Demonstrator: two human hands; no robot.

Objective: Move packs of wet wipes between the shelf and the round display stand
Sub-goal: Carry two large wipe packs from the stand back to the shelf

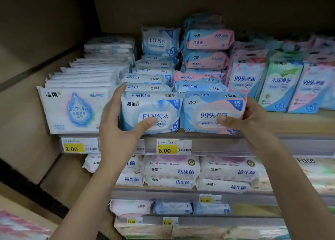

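Two upright packs (pixel 150 112) (pixel 212 112), long axes sideways, labels facing out.

The shelf (pixel 299 123) carries rows of wet wipe packs (pixel 150 112).

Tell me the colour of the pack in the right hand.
Light blue and pink pack, gripped by the right hand; head view.

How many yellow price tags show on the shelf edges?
5. The 3.00 tag and 6.00 tag are on the top rail, the 14.00 tag a rail lower, and two 13.50 tags lowest. The left hand may hide another.
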